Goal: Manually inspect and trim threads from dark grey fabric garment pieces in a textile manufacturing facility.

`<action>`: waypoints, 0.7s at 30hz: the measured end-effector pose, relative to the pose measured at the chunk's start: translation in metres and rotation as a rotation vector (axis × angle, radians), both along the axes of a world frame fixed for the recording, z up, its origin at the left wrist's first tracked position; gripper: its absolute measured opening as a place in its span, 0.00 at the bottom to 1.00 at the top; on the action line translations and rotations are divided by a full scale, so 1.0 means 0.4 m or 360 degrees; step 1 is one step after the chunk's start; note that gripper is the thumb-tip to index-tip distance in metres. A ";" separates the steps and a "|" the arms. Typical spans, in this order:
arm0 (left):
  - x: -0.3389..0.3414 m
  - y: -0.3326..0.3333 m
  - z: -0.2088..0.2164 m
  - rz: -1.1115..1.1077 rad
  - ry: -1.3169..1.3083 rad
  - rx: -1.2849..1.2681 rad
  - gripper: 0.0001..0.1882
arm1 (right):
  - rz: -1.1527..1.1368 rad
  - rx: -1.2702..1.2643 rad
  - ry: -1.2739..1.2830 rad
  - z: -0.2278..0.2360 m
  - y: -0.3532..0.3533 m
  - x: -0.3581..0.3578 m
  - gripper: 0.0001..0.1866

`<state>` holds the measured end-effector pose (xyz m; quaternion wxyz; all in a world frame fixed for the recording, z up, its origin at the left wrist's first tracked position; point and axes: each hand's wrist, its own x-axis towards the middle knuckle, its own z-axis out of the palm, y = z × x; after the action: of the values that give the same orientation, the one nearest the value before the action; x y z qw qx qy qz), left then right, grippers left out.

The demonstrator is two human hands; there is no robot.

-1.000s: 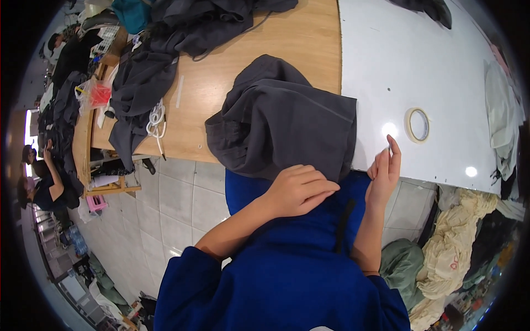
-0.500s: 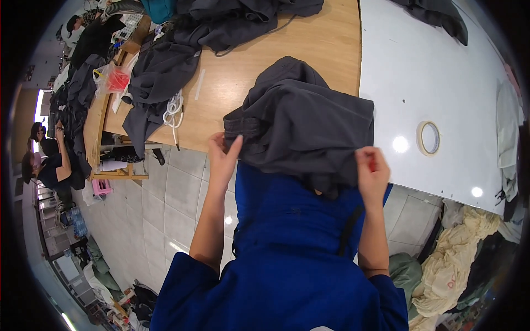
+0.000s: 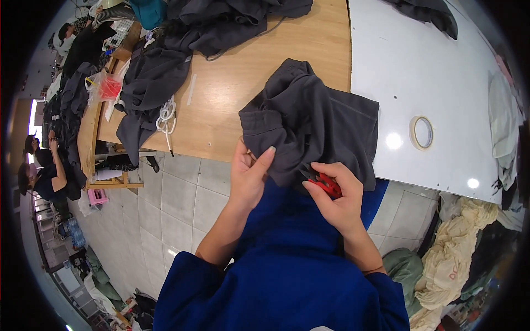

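Note:
A dark grey garment [image 3: 342,118] with a gathered elastic waistband [image 3: 263,122] lies bunched at the table's front edge, partly hanging over it. My left hand [image 3: 248,174] grips its near left part just below the waistband, thumb on top and the other fingers partly behind the cloth. In my right hand [image 3: 342,201] are red-handled thread snips [image 3: 327,186]. Their dark blades point up and left, close against the cloth between my hands. Whether the blades touch the cloth I cannot tell.
More dark grey garments [image 3: 157,74] are heaped on the wooden table [image 3: 221,94], with a coiled white cord [image 3: 166,118] near its left edge. A tape roll [image 3: 422,133] rests on the white tabletop [image 3: 381,66]. Cream cloth [image 3: 450,265] is piled at lower right. Other people sit far left.
My right hand has moved left and inward from the garment's right edge, and the red snips now show clearly. My left hand has shifted right along with the turned waistband.

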<state>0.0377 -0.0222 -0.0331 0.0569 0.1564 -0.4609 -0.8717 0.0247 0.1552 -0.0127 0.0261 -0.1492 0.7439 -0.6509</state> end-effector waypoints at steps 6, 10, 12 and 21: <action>0.004 0.030 0.011 0.0015 0.0189 -0.0105 0.17 | -0.0118 0.0118 0.0259 0.010 -0.013 -0.010 0.14; 0.003 0.041 0.018 0.0065 0.0184 -0.0093 0.15 | -0.0127 0.0272 0.0383 0.021 -0.010 -0.017 0.12; 0.003 0.042 0.021 0.0058 0.0212 -0.0104 0.15 | -0.0121 0.0303 0.0394 0.023 -0.009 -0.017 0.11; -0.001 0.041 0.024 0.0026 0.0194 -0.0082 0.15 | -0.0146 0.0284 0.0404 0.019 -0.010 -0.020 0.11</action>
<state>0.0373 -0.0059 -0.0237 0.0961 0.1052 -0.4775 -0.8670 0.0168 0.1513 -0.0052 -0.0848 -0.1932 0.8022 -0.5586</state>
